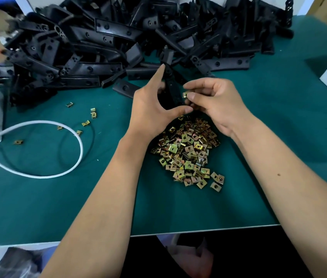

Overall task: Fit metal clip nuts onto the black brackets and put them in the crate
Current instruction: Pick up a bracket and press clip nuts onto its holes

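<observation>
Gripping a long black plastic bracket [172, 91] upright in my left hand [150, 109], forefinger straight, my right hand [210, 103] pinches a brass-coloured metal clip nut [185, 94] against its edge, above the heap of clip nuts [188, 151] on the green table mat [258, 157]

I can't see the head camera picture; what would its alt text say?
Left hand holds a black bracket while the right hand pinches a clip nut against it, above a nut pile on a green table. Brackets are heaped behind.

Green-topped table [258, 197] with a white edge.
</observation>
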Motion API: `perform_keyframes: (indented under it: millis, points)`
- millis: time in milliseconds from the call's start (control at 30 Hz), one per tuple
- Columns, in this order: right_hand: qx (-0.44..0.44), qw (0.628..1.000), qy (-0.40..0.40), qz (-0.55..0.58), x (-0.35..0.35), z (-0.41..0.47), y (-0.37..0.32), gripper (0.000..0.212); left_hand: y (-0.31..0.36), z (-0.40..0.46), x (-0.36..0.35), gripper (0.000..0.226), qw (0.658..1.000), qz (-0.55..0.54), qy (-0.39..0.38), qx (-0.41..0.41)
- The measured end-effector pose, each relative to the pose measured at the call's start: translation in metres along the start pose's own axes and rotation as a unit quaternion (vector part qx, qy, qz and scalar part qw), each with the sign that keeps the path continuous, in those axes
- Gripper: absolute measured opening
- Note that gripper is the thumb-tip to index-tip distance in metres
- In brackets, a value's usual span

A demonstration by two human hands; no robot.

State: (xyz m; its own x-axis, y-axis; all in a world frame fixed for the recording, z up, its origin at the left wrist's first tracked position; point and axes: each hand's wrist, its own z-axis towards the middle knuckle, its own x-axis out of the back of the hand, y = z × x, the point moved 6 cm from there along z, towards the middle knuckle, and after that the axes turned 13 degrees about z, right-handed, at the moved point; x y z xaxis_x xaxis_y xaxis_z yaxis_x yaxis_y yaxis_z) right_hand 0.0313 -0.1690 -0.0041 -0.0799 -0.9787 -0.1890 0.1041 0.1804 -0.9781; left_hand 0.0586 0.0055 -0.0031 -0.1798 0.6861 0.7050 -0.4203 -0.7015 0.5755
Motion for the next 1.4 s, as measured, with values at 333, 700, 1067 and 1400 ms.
perform_keyframes:
  millis: [333,700,1067,1400]
  points:
    - [0.005,1.0,-0.013,-0.014,-0.004,0.0,0.001,0.024,0.002,0.0,-0.002,0.119,1.0,-0.004,-0.01,-0.005]
    - [-0.018,1.0,-0.012,0.011,-0.001,0.003,0.004,0.015,0.001,0.0,0.0,0.119,1.0,-0.002,-0.002,-0.001]
    - [-0.037,0.999,-0.001,-0.008,0.0,0.004,0.01,0.018,0.005,0.0,-0.002,0.12,1.0,-0.002,-0.01,-0.009]
    - [-0.043,0.998,0.009,-0.041,0.001,0.006,0.012,0.015,0.01,-0.001,0.001,0.121,1.0,0.013,-0.006,-0.016]
